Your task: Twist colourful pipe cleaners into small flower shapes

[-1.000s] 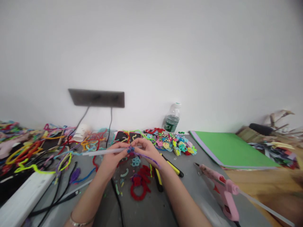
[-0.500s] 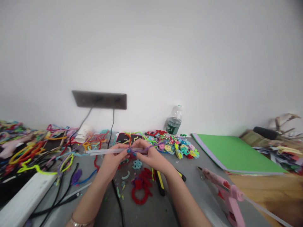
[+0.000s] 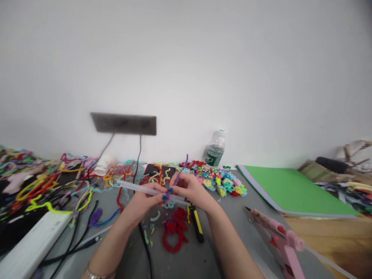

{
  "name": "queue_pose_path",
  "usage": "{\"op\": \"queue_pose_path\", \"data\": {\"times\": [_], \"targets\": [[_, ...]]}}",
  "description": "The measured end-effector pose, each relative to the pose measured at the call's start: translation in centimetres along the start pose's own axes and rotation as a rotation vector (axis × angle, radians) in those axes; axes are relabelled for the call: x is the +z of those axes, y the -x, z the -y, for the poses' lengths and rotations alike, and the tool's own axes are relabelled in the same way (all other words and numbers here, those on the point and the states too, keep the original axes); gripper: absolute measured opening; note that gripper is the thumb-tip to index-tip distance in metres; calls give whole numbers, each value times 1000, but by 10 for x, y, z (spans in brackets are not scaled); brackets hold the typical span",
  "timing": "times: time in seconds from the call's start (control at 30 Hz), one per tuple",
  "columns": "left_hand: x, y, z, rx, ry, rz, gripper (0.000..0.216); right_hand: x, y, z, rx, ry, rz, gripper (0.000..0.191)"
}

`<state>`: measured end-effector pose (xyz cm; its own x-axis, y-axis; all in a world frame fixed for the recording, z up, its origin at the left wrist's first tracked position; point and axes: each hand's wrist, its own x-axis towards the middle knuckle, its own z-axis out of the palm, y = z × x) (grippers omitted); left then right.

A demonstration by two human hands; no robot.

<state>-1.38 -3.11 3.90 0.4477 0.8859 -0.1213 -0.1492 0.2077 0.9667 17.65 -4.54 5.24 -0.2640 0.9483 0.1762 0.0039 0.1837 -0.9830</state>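
Winding seems to be the step in hand: a clear stick [image 3: 136, 188] is pinched by the closed left hand [image 3: 145, 202] above the grey table [image 3: 186, 261], and a purple pipe cleaner [image 3: 181, 167], its free end standing up, is held tightly by the right hand [image 3: 191, 188] at the stick. For a further turn, the stick should be held steady and the wire pulled tight.

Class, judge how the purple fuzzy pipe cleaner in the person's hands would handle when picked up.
The purple fuzzy pipe cleaner probably bends easily yet keeps its shape: its free end stands up unsupported above the right hand. It is likely very light, being so thin. Its fuzzy surface should grip, not slip, against the clear glue stick.
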Motion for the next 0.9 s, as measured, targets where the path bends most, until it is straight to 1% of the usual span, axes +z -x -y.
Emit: {"op": "queue_pose_path", "data": {"times": [0.1, 0.17, 0.23, 0.3, 0.37, 0.43, 0.5, 0.57, 0.73, 0.8, 0.9], "targets": [[0, -1, 0, 7, -21, -29, 38, 2, -2, -3, 22, -36, -36, 28], [-1, -2, 1, 22, 5, -58, 39, 4, -3, -4, 21, -56, -64, 31], [-1, -2, 1, 35, 70, -50, 39, 6, -4, -5, 34, -84, -96, 33], [-1, -1, 1, 35, 155, -18, 39, 9, -6, -7, 52, -176, -85, 37], [1, 0, 0, 32, 242, -13, 39, 13, -7, -10, 48, -284, -73, 40], [2, 0, -1, 36, 325, -52, 40, 19, -9, -14, 54, -370, -82, 41], [3, -2, -2, 55, 398, -118, 40, 24, -11, -17, 36, -400, -140, 38], [3, -4, -1, 81, 450, -187, 41, 29, -13, -20, -25, -333, -187, 31], [3, -10, 3, 176, 484, -309, 41, 34, -15, -21, -205, -33, -305, 15], [3, -12, 6, 236, 459, -355, 40, 36, -14, -21, -236, 40, -305, 10], [0, -14, 9, 324, 347, -414, 37, 36, -12, -19, -269, 134, -282, 11]]}}
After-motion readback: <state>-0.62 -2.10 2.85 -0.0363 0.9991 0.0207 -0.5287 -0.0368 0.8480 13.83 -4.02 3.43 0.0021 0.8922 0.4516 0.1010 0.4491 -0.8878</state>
